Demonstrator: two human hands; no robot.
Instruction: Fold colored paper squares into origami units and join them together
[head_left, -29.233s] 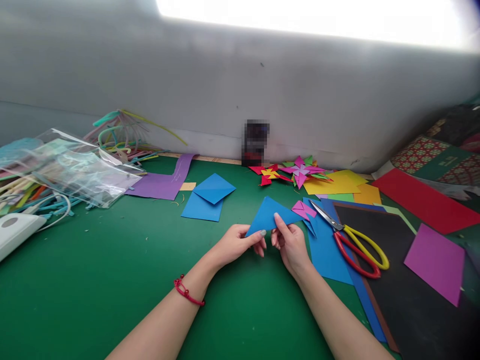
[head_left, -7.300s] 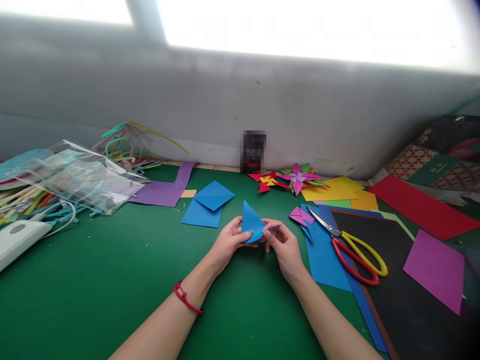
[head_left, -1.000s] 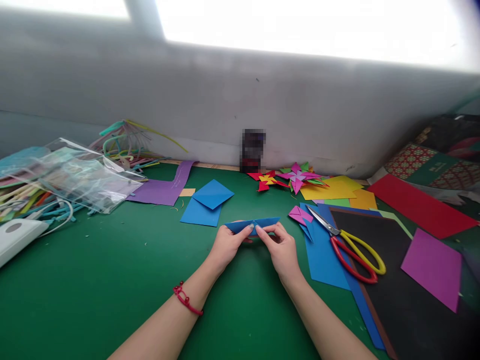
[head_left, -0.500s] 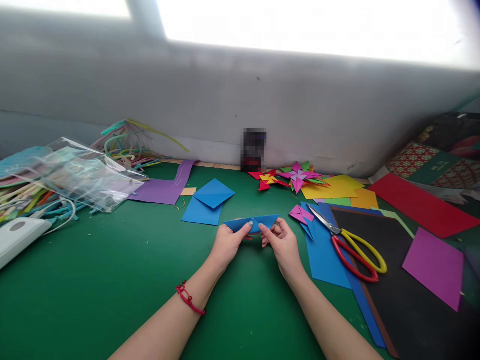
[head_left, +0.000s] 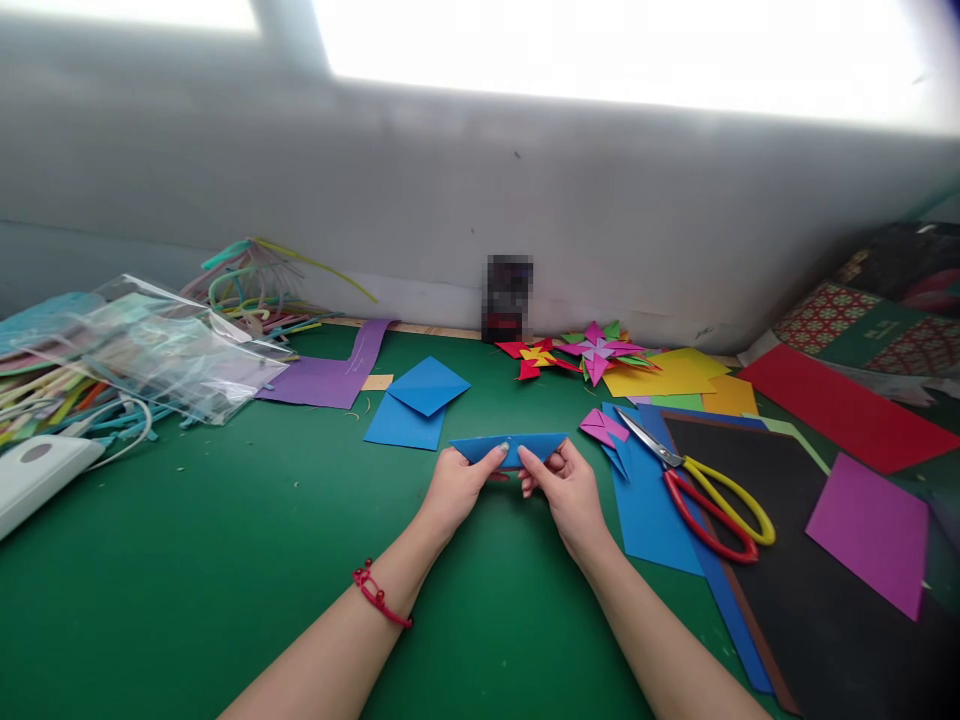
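Note:
A folded piece of blue paper [head_left: 536, 446], a wide flat triangle with its long edge up, is held above the green table between both hands. My left hand [head_left: 459, 488] pinches its left half, thumb on the near face. On the other half, my right hand [head_left: 564, 487] grips with thumb in front and fingers curled behind. The two thumbs are close together near the middle. Beyond my left hand lie two blue paper squares [head_left: 405, 420], one overlapping the other. Just right of my right hand are a small folded pink paper [head_left: 604, 428] and folded blue pieces [head_left: 618, 460].
Scissors [head_left: 679, 465] with red and yellow handles lie over blue sheets and a black board [head_left: 757, 500] at right. Folded paper stars [head_left: 596, 348] sit by the wall. Purple paper [head_left: 319, 382], a clear plastic bag [head_left: 195, 350] and a white power bank-like box [head_left: 45, 475] are at left.
The blue paper's upper edge has become straighter and more level, its right end shifting slightly right. Both hands keep their hold, and the thumbs stay near the middle.

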